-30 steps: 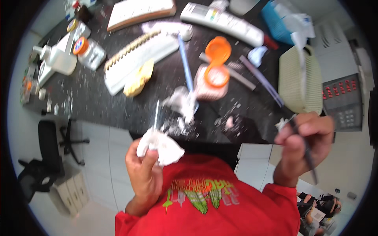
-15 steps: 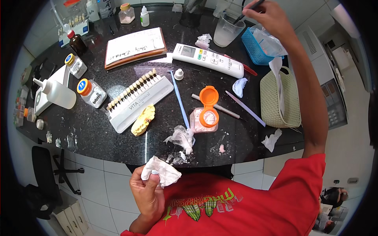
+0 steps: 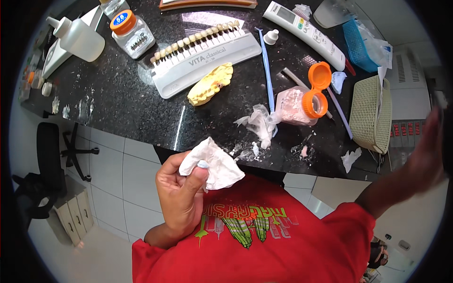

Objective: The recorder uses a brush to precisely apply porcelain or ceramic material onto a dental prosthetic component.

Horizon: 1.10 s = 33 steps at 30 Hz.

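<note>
Black worktop (image 3: 132,113) carries, from the left, a squeeze bottle (image 3: 84,41) and a jar (image 3: 136,37). Near its edge, the left hand (image 3: 179,194) pinches a white tissue (image 3: 221,166), with a pale-blue bit (image 3: 203,164) under the thumb. Beyond lie a shade guide (image 3: 207,61) and yellow cast (image 3: 210,86); rightward, a blue stick (image 3: 267,70), open pink jar (image 3: 293,104) and basket (image 3: 369,111). Rightmost, the right hand (image 3: 427,151) is raised and blurred; its grip cannot be told.

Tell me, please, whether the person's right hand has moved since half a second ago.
Yes: judged against the pale green basket, the right hand has moved rightward and nearer, from beyond the basket to its right side.
</note>
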Available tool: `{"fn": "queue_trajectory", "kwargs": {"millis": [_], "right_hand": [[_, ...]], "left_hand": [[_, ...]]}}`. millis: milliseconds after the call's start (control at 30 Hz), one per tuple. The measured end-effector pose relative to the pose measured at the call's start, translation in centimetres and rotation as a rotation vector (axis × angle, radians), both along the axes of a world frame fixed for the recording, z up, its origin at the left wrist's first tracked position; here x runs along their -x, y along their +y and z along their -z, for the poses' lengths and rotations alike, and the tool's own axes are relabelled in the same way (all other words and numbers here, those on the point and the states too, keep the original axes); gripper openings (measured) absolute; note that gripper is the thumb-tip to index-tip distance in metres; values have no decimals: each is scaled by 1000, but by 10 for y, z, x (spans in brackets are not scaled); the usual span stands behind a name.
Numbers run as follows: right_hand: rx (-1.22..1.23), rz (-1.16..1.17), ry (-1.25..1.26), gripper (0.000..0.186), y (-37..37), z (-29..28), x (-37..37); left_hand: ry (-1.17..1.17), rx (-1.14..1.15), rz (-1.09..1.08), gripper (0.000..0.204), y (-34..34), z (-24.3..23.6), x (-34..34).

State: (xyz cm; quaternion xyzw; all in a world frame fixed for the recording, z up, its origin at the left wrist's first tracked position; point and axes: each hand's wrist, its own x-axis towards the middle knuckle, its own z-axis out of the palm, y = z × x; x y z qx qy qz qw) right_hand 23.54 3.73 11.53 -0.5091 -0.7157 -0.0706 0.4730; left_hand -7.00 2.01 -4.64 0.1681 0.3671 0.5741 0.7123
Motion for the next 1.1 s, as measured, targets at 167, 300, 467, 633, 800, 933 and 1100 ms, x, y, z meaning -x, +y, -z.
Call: {"fn": "queue_trajectory", "kwargs": {"millis": [167,300,467,633,800,933,1100], "right_hand": [[269,-308,103,26,-32,76,73],[341,-204,63,22,-24,105,85],[405,-219,11,22,-31,112,82],[363,-207,58,26,-35,112,78],[450,-321,313,21,-45,114,72],[465,-352,306,19,-47,126,78],[517,-310,343,18,-47,134,82]], "left_hand": [[-31,5,42,24,-1,0,-4],[-60,23,62,24,-1,-3,-10],[-112,5,79,25,-5,-1,-13],[-110,-17,107,25,-6,2,-11],[-103,7,103,25,-5,0,-15],[-47,23,114,26,-12,-1,-11],[0,31,129,26,-12,2,-13]]}}
